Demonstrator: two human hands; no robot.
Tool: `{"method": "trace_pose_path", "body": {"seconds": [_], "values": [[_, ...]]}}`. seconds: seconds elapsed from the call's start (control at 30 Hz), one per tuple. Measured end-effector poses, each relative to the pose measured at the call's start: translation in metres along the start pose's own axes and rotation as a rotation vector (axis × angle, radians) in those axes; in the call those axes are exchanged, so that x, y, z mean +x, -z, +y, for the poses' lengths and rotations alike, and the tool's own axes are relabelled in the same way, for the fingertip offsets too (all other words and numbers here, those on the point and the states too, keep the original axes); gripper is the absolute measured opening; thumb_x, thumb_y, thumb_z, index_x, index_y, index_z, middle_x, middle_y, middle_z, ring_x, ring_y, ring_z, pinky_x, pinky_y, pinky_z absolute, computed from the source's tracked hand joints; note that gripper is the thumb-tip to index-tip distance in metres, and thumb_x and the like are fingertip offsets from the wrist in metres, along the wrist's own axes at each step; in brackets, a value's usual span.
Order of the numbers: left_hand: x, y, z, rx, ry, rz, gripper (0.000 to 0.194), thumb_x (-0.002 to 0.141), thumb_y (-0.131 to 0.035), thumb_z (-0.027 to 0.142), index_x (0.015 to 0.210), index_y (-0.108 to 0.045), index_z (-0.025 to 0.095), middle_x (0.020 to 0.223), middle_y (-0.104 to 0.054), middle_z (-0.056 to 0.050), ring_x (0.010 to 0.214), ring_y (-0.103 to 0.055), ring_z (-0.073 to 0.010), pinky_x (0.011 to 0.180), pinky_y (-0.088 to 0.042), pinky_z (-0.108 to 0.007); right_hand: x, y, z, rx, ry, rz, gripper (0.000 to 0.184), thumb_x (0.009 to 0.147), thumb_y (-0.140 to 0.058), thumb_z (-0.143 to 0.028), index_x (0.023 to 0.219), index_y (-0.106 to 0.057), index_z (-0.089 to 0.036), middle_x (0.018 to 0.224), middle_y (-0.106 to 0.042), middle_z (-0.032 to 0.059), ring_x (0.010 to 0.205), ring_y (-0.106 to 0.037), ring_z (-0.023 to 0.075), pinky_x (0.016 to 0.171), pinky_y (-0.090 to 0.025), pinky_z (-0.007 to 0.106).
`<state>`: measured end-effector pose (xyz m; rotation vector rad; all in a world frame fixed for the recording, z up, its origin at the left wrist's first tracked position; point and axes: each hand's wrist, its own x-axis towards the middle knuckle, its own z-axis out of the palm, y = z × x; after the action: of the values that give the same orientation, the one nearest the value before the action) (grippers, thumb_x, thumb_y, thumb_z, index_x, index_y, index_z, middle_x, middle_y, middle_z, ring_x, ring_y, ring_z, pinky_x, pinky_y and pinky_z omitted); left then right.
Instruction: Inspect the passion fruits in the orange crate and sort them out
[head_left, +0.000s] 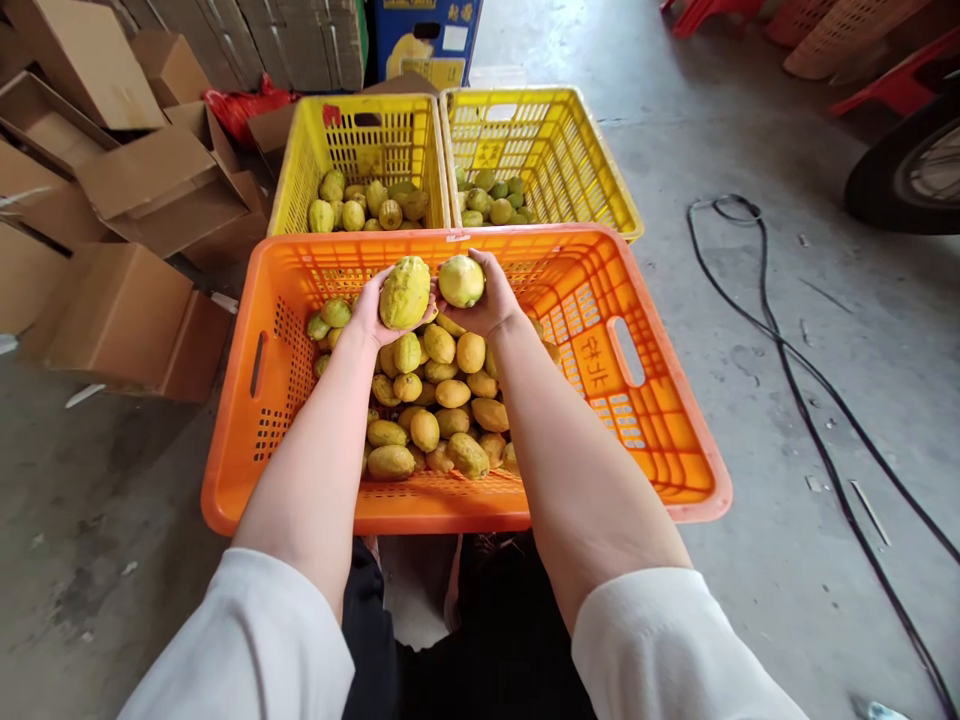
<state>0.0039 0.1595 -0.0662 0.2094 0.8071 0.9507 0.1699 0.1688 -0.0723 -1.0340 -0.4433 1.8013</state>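
Observation:
A large, bumpy yellow-green lemon [405, 293] rests in my left hand [369, 312], whose fingers curl beneath it. My right hand [495, 300] holds a smoother, rounder, paler lemon [460, 281], thumb over its top. Both hands are side by side above the orange crate [465, 515], the two fruits a small gap apart. Below them lies a heap of yellow and greenish lemons [452, 393], spread over the crate's middle and left. My forearms cover part of the heap.
Beyond the orange crate stand two yellow crates, the left one [283, 190] and the right one [615, 195], each with lemons inside. Cardboard boxes [120, 310] are piled at left. A black cable [795, 370] lies on the floor at right, near a wheel [911, 165].

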Motion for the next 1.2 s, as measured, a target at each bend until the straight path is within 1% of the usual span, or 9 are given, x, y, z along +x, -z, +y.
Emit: {"method": "trace_pose_path", "body": {"seconds": [0.13, 0.23, 0.37, 0.5, 0.63, 0.77, 0.9, 1.07, 1.2], "values": [[0.002, 0.003, 0.002, 0.017, 0.0, 0.006, 0.039, 0.097, -0.06, 0.057, 0.118, -0.068, 0.024, 0.104, -0.077, -0.009, 0.106, -0.077, -0.0328, 0.09, -0.066, -0.049, -0.004, 0.004, -0.004, -0.051, 0.029, 0.016, 0.031, 0.088, -0.072, -0.056, 0.093, -0.069, -0.025, 0.082, -0.075, 0.0018, 0.083, -0.073, 0.022, 0.068, -0.062, 0.033], [0.001, 0.004, 0.003, 0.03, -0.025, 0.018, 0.04, 0.094, -0.068, 0.059, 0.111, -0.067, 0.024, 0.1, -0.076, -0.009, 0.106, -0.076, -0.0312, 0.096, -0.063, -0.047, -0.006, 0.006, -0.002, -0.1, 0.033, 0.04, 0.034, 0.086, -0.076, -0.058, 0.094, -0.069, -0.026, 0.08, -0.072, -0.0003, 0.084, -0.073, 0.0216, 0.073, -0.063, 0.033], [-0.003, 0.0, 0.002, 0.052, -0.054, 0.021, 0.035, 0.097, -0.066, 0.057, 0.103, -0.065, 0.022, 0.095, -0.074, -0.007, 0.11, -0.074, -0.0289, 0.107, -0.055, -0.048, -0.005, 0.005, 0.001, -0.103, 0.04, 0.038, 0.038, 0.085, -0.082, -0.058, 0.094, -0.067, -0.025, 0.079, -0.069, -0.0026, 0.081, -0.072, 0.0187, 0.078, -0.063, 0.033], [-0.007, -0.002, 0.001, 0.047, -0.073, 0.022, 0.033, 0.102, -0.057, 0.054, 0.103, -0.064, 0.022, 0.096, -0.071, -0.004, 0.11, -0.072, -0.0258, 0.109, -0.052, -0.05, -0.004, 0.003, 0.002, -0.066, 0.024, 0.073, 0.034, 0.089, -0.08, -0.054, 0.094, -0.063, -0.024, 0.081, -0.069, -0.0031, 0.082, -0.071, 0.0162, 0.082, -0.063, 0.031], [-0.006, 0.001, 0.003, 0.057, -0.084, 0.067, 0.03, 0.097, -0.059, 0.052, 0.105, -0.065, 0.024, 0.099, -0.071, -0.004, 0.104, -0.07, -0.0249, 0.106, -0.054, -0.049, -0.002, 0.003, 0.003, -0.028, 0.033, 0.103, 0.026, 0.091, -0.081, -0.043, 0.097, -0.062, -0.025, 0.084, -0.069, -0.0032, 0.089, -0.071, 0.0162, 0.085, -0.064, 0.031], [-0.003, 0.003, 0.005, 0.035, -0.023, 0.111, 0.036, 0.095, -0.057, 0.055, 0.105, -0.066, 0.022, 0.085, -0.069, -0.006, 0.087, -0.069, -0.0235, 0.088, -0.06, -0.041, 0.005, 0.002, 0.006, 0.013, 0.129, 0.127, 0.022, 0.09, -0.081, -0.034, 0.095, -0.06, -0.026, 0.086, -0.067, -0.0033, 0.095, -0.071, 0.0166, 0.085, -0.066, 0.03], [0.002, 0.005, 0.005, -0.008, 0.003, 0.105, 0.041, 0.097, -0.053, 0.06, 0.111, -0.068, 0.024, 0.086, -0.072, -0.008, 0.09, -0.073, -0.0263, 0.078, -0.062, -0.038, 0.008, -0.001, 0.006, 0.052, 0.168, 0.165, 0.021, 0.091, -0.078, -0.038, 0.093, -0.059, -0.027, 0.088, -0.066, -0.0015, 0.097, -0.07, 0.019, 0.081, -0.067, 0.031], [0.008, 0.007, 0.003, 0.022, 0.002, 0.107, 0.046, 0.096, -0.06, 0.067, 0.112, -0.069, 0.024, 0.09, -0.074, -0.007, 0.095, -0.076, -0.0271, 0.082, -0.064, -0.039, 0.004, -0.002, 0.003, 0.06, 0.1, 0.165, 0.021, 0.092, -0.074, -0.039, 0.092, -0.058, -0.026, 0.083, -0.065, -0.0007, 0.09, -0.068, 0.0179, 0.076, -0.065, 0.029], [0.008, 0.006, 0.002, 0.064, -0.013, 0.101, 0.042, 0.096, -0.066, 0.063, 0.105, -0.069, 0.022, 0.082, -0.073, -0.006, 0.087, -0.076, -0.0239, 0.084, -0.063, -0.036, 0.004, -0.001, 0.003, 0.021, 0.059, 0.139, 0.031, 0.086, -0.078, -0.051, 0.093, -0.059, -0.027, 0.078, -0.066, -0.0002, 0.088, -0.069, 0.0214, 0.075, -0.065, 0.035]]}}
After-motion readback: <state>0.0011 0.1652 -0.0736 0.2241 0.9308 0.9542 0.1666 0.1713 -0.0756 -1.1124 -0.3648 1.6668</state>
